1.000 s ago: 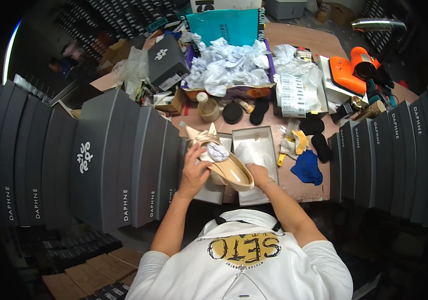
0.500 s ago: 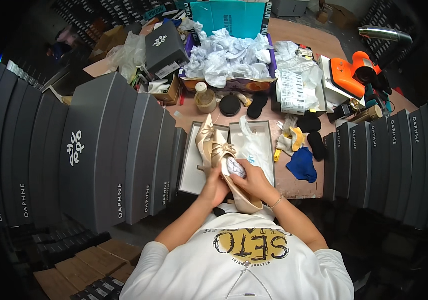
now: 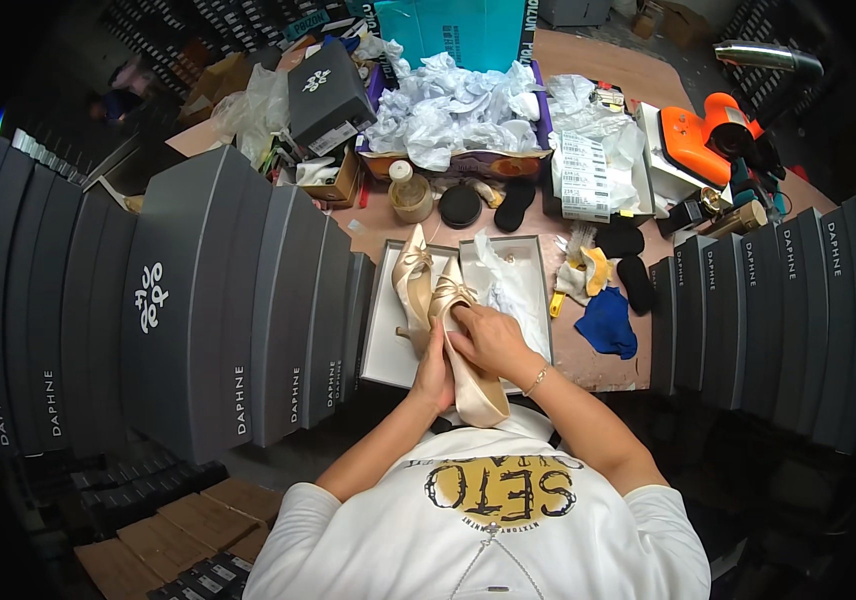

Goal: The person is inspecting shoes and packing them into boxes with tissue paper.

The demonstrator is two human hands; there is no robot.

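Note:
A champagne-coloured satin high-heeled shoe [image 3: 484, 398] with a small bow lies heel toward me, pointed toe away. My left hand [image 3: 435, 372] is wrapped round its left side. My right hand [image 3: 494, 342] reaches into the opening; its fingertips, and anything they hold, are hidden inside. The matching shoe [image 3: 412, 288] rests just left of it, over the open grey-white shoebox [image 3: 381, 352]. On the right, white tissue paper [image 3: 496, 280] lies in the box's other half [image 3: 534, 256].
Dark grey shoeboxes stand in rows at left [image 3: 193, 290] and right [image 3: 763, 290]. Beyond are a bottle [image 3: 410, 195], a round black pad [image 3: 459, 207] and a purple carton of crumpled paper [image 3: 458, 110]. A blue cloth [image 3: 608, 323] lies right of the open box.
The white wad with dark lines that was under my right hand at the shoe opening no longer shows. My right fingers have gone deeper toward the toe.

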